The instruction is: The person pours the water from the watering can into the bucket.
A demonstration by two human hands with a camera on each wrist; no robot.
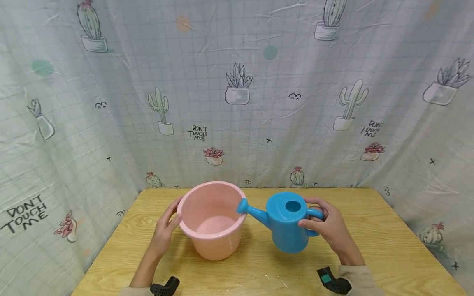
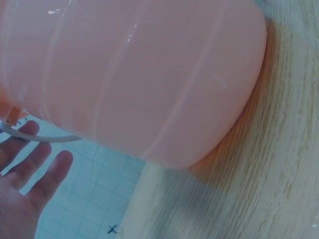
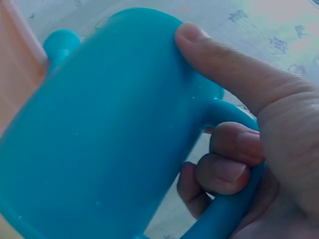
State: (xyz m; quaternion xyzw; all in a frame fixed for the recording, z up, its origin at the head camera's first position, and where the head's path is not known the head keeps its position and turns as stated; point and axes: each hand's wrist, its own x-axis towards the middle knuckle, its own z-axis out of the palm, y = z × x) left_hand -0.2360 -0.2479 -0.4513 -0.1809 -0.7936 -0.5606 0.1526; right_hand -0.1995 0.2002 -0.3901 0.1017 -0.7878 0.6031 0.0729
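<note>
A pink plastic bucket (image 1: 212,242) stands on the wooden table. My left hand (image 1: 163,232) holds its left side at the rim, thumb over the edge and fingers outside; in the left wrist view the fingers (image 2: 41,181) lie by a thin grey bail handle (image 2: 50,139). My right hand (image 1: 329,224) grips the handle of a blue watering can (image 1: 289,230), fingers curled through the loop and thumb (image 3: 219,57) pressed along the can's upper body. The can's spout (image 1: 255,211) points left, its round head overlapping the bucket's right rim in the head view.
The light wood table (image 1: 370,234) extends to both sides. A pale curtain (image 1: 274,135) printed with potted cacti hangs behind and along both sides of it. Black wrist devices (image 1: 166,286) sit at both sleeves.
</note>
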